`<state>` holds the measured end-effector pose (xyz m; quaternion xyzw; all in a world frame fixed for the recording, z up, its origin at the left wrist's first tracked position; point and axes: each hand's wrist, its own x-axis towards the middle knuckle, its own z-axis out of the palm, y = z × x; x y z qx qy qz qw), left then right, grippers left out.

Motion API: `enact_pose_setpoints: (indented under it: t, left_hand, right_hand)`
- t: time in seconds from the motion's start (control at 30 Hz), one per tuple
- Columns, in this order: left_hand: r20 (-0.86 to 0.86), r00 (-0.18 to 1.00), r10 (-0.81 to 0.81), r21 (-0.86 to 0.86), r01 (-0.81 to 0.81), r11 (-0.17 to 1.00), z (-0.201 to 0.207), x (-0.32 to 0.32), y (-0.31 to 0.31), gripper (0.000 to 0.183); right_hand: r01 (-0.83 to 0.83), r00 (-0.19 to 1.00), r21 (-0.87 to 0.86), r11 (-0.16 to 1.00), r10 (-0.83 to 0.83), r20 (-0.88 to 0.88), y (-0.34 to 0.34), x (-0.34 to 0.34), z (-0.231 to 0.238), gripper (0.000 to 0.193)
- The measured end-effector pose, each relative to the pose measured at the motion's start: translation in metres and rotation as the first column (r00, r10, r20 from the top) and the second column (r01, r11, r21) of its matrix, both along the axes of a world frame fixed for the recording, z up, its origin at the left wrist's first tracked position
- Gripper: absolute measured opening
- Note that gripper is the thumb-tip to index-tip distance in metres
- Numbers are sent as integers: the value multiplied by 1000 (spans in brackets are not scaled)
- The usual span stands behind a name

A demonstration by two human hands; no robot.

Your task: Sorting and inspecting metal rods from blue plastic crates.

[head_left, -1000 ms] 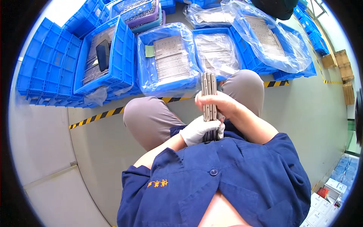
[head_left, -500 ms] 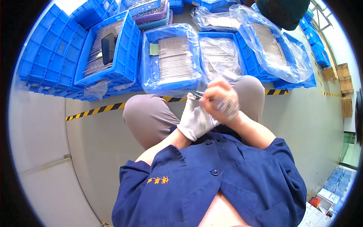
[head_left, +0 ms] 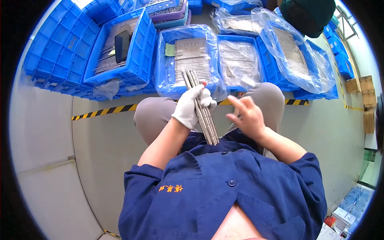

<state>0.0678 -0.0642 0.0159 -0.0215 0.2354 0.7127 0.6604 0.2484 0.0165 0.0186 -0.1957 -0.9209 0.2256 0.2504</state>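
Note:
My left hand (head_left: 189, 109), in a white glove with a bare fingertip showing, is closed round a small bundle of long, thin metal strips (head_left: 207, 126). The bundle is tilted, its upper end over the near edge of a plastic-lined blue crate (head_left: 165, 89) and its lower end by my shirt front. Bare and empty, my right hand (head_left: 252, 118) is a little to the right of the bundle, fingers apart. Rows of similar metal strips (head_left: 192, 52) fill the lined crate, with a green slip of paper (head_left: 170, 50) at their left.
On the left, a phone-like black device (head_left: 122, 46) lies on strips in another blue crate (head_left: 140, 60). Crates with clear plastic (head_left: 276, 44) stand to the right. A dark rounded shape (head_left: 310, 16) is at the upper right. Striped floor tape (head_left: 106, 114) runs before the crates.
My hands were together, the right one blurred; now they are apart. The bundle, earlier seen nearly end-on, now shows its full length in my left hand. My right hand has moved right and opened.

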Motion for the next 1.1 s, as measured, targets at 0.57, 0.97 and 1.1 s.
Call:
enact_pose_setpoints:
  t: [0.57,0.97,1.1]
  left_hand:
    - [-769,456,-448,-232,453,861,-28,55,-57,32]
    - [-373,797,-476,-68,488,870,-10,52,-39,34]
    - [-837,469,-282,-220,184,958,10,30,-18,22]
  right_hand:
    - [-182,927,-979,-92,316,-202,-5,-43,1,43]
    - [-264,953,-964,17,162,-257,13,-52,3,35]
    - [-105,981,-950,293,188,-51,38,-65,32,39]
